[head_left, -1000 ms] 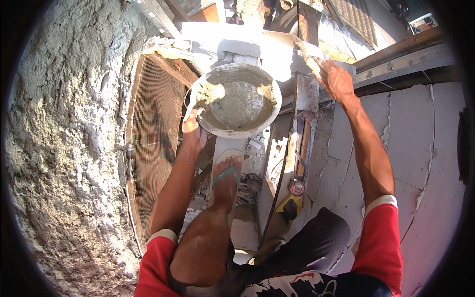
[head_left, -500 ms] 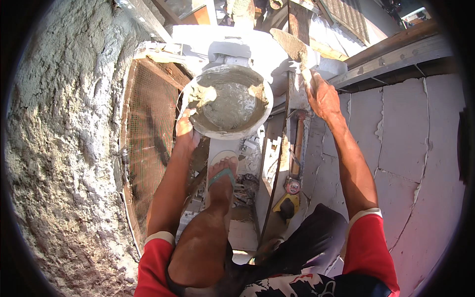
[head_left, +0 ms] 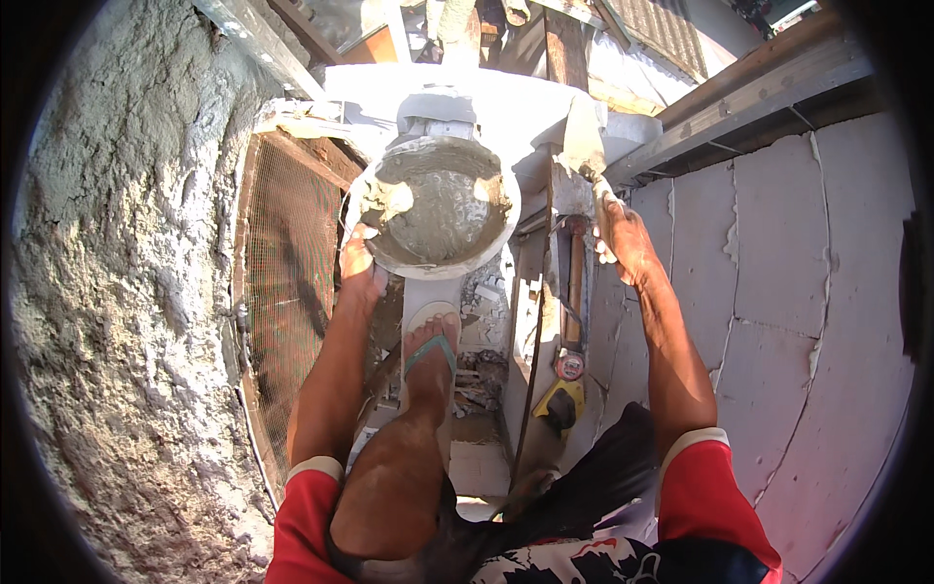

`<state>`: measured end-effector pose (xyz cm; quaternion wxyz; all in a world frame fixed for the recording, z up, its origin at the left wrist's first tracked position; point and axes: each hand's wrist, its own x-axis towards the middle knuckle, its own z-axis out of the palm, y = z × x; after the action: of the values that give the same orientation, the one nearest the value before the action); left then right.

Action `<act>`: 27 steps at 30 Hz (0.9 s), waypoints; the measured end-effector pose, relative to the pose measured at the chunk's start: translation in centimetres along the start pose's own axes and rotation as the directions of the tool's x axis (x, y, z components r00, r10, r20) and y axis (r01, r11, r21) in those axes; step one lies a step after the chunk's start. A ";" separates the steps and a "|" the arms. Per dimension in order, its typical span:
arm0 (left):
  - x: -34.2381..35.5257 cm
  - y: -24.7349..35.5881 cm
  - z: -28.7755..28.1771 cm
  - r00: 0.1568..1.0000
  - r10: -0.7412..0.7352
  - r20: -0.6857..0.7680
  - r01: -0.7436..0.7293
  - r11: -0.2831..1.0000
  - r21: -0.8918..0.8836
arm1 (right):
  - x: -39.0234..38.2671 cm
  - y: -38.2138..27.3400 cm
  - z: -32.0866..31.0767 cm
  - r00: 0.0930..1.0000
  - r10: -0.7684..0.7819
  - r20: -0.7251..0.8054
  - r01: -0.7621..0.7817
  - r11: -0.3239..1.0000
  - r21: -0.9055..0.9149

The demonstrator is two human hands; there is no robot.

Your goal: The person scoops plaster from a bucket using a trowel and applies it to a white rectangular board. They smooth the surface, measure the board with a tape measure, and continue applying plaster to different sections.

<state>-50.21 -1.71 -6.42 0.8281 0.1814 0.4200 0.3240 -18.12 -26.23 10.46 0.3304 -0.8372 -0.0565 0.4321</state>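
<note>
A round, mortar-crusted bowl with wet grey mortar in it is gripped at its left rim by my left hand. The fingers behind the rim are partly hidden. To the right of the bowl, my right hand is closed round the handle of a trowel, whose blade points away from me. Mortar smears cover the blade and neck. Beyond the bowl is a brightly sunlit white surface.
A rough plastered wall rises at left beside a mesh screen. On the right stands a pale block wall with mortar joints. A hammer, a tape measure and a yellow tool lie along a timber. My sandalled foot rests on a narrow ledge.
My right hand has come nearer and slightly left, and the trowel blade has swung more upright in the picture. The bowl, still in my left hand, has shifted a little left.
</note>
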 end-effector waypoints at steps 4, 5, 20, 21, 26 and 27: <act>-2.2 -0.7 2.3 0.999 0.049 0.023 -0.047 0.998 -0.051 | -6.0 3.9 -1.9 0.994 -0.098 0.050 0.100 0.994 -0.039; -2.7 -0.7 2.9 0.997 0.082 0.003 -0.082 0.996 -0.034 | -7.6 4.2 -2.3 0.986 -0.155 0.065 0.163 0.977 -0.140; -7.1 -3.6 9.9 0.911 0.314 0.266 -0.408 0.775 0.483 | -5.4 0.0 3.2 0.855 -0.024 0.519 0.221 0.921 -0.321; -6.7 -3.6 9.2 0.916 0.301 0.266 -0.393 0.803 0.447 | -5.6 1.0 2.4 0.851 -0.005 0.526 0.167 0.951 -0.261; -2.8 -2.6 5.6 0.965 0.250 0.075 -0.257 0.961 0.101 | -7.6 4.0 -1.6 0.869 -0.053 0.493 0.015 0.997 0.081; -2.2 -2.3 4.5 0.969 0.228 0.097 -0.234 0.971 0.052 | -7.4 3.9 -2.6 0.896 -0.079 0.436 0.032 0.993 0.114</act>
<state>-46.60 -5.03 -3.79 0.7968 0.2694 0.3681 0.3963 -21.50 -33.34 14.29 0.3642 -0.6978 -0.1311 0.6027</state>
